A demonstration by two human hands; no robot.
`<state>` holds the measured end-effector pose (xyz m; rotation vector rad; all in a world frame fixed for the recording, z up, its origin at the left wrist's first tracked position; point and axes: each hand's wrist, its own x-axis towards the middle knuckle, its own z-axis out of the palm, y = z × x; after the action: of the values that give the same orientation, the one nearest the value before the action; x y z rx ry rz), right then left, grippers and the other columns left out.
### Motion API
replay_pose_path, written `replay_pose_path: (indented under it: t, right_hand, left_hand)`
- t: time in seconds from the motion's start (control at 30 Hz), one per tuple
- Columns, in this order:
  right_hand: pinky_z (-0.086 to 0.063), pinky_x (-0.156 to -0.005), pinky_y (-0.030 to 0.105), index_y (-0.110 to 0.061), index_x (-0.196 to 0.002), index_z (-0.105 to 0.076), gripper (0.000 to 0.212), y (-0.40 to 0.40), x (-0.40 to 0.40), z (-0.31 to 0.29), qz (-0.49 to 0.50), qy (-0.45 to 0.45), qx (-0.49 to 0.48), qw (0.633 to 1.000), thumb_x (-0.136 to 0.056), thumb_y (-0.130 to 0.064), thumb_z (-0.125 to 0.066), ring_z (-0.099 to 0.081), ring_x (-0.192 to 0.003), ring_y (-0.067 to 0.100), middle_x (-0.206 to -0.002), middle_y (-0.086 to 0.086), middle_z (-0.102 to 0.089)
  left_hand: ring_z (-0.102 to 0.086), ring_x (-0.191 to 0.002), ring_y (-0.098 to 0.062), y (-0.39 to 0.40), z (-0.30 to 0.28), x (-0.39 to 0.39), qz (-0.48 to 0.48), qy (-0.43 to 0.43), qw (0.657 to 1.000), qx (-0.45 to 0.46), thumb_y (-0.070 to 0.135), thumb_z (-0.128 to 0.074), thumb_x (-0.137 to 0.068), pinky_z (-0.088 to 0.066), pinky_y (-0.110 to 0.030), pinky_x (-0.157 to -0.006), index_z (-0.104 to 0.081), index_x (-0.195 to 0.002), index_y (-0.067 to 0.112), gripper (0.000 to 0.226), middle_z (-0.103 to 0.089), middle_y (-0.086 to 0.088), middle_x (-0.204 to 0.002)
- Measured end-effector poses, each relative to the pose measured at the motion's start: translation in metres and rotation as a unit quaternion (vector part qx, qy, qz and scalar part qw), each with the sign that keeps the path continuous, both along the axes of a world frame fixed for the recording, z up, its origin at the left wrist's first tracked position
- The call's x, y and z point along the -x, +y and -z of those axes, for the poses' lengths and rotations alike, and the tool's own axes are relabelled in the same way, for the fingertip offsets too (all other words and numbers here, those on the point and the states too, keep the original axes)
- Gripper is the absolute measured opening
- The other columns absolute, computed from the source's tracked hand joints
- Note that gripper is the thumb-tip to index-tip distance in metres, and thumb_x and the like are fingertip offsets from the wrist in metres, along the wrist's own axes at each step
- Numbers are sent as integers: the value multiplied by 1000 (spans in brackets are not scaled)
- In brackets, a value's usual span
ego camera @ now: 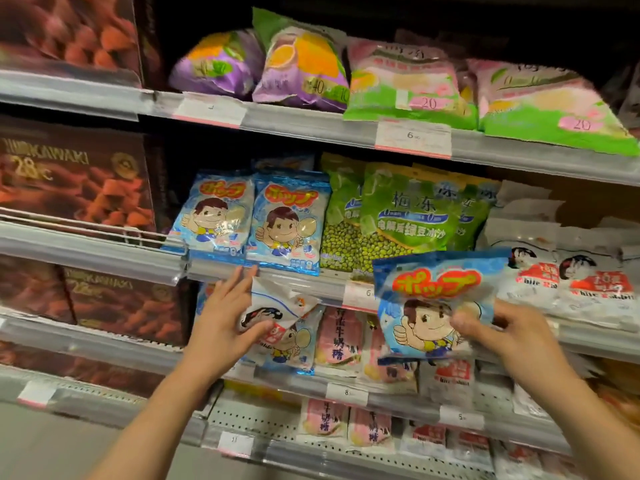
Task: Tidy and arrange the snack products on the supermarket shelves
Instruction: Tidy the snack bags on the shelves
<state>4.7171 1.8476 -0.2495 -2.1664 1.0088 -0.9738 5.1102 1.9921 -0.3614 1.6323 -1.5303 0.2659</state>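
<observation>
My right hand (512, 337) pinches a blue lollipop bag with a cartoon boy (436, 306) and holds it in front of the middle shelf. My left hand (225, 317) grips a white bag with a black and red print (277, 306), thumb under it, in front of the shelf below. Two matching blue lollipop bags (252, 220) stand upright on the middle shelf, left of green mung-bean jelly bags (398, 216). Another blue lollipop bag (294, 348) stands on the lower shelf behind the white bag.
White candy bags with red labels (568, 275) fill the right of the middle shelf. Pink milk-candy bags (339, 337) stand on the lower shelves. Purple and green-pink jelly bags (408, 84) lie on the top shelf. Brown chocolate boxes (76, 181) stack at left. Price tags line the shelf rails (412, 138).
</observation>
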Motion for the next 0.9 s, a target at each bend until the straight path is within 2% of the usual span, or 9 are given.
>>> replay_pose_path:
  t: [0.13, 0.27, 0.33, 0.43, 0.57, 0.63, 0.73, 0.83, 0.9]
  right_hand:
    - [-36, -52, 30, -13, -57, -65, 38, 7, -71, -38, -46, -36, -18, 998, -83, -39, -78, -46, -46, 13, -50, 6, -56]
    - [-47, -48, 30, -12, -60, -64, 38, 7, -148, -54, -53, -48, -31, 997, -88, -34, -76, -58, -45, 16, -51, 7, -62]
    - [-60, -57, 38, -9, -68, -66, 31, 2, -179, -53, -49, -32, -47, 997, -90, -29, -76, -70, -54, 17, -60, 5, -69]
    - [-63, -67, 48, -11, -77, -71, 18, -8, -213, -50, -42, -21, -50, 998, -90, -23, -77, -75, -64, 21, -74, 9, -75]
    - [-64, -67, 45, -21, -76, -73, 15, -12, -237, -58, 12, -35, 2, 999, -90, -23, -75, -74, -60, 18, -74, 3, -75]
    - [-64, -67, 43, -14, -90, -73, 11, -12, -243, -60, 32, -14, -10, 999, -92, -25, -73, -74, -58, 17, -78, 5, -75]
    - [-64, -66, 41, -9, -102, -65, 28, -10, -247, -59, 30, 71, -67, 995, -88, -30, -77, -75, -62, 22, -84, 8, -74]
    - [-59, -65, 39, -14, -114, -61, 46, -7, -239, -62, 100, 190, 140, 967, -86, -49, -71, -70, -81, 30, -88, 5, -72]
    - [-53, -63, 38, -14, -133, -52, 58, -4, -233, -66, 166, 181, 292, 924, -89, -48, -67, -69, -88, 36, -107, 8, -71]
  left_hand:
    - [-12, -155, -10, -6, 6, -8, -2, -2, 1000, -7, 74, -50, -88, -15, -36, -125, -68, -113, 2, 78, -29, 12, -163]
    - [-8, -155, -8, -5, 8, -13, 0, 1, 1000, -15, 72, -54, -87, -2, -17, -121, -67, -110, 0, 77, -25, 16, -164]
    - [-9, -155, -8, -6, 10, -14, 1, 9, 1000, -7, 70, -56, -88, -9, -25, -124, -69, -109, 2, 73, -28, 15, -163]
    - [-12, -155, -9, -8, 12, -12, -4, 23, 1000, 12, 67, -58, -87, -16, -42, -125, -71, -113, 10, 64, -32, 13, -162]
    - [-11, -155, -11, -10, 15, -10, -8, 19, 999, 28, 69, -54, -88, -6, -34, -126, -71, -112, 13, 64, -31, 14, -162]
    - [-11, -155, -11, -11, 16, -10, -6, 24, 999, 26, 72, -52, -89, -11, -40, -126, -72, -107, 15, 64, -31, 15, -162]
    - [-10, -155, -9, -11, 15, -9, -6, 32, 999, 19, 74, -50, -88, -16, -47, -125, -72, -103, 15, 65, -29, 17, -162]
    - [-12, -155, -10, -11, 15, -9, -6, 29, 999, 20, 70, -55, -88, -21, -54, -123, -69, -93, 15, 57, -30, 16, -162]
    - [-14, -155, -13, -10, 16, -11, -5, 23, 999, 30, 64, -61, -88, -24, -56, -121, -60, -80, 18, 47, -32, 14, -162]
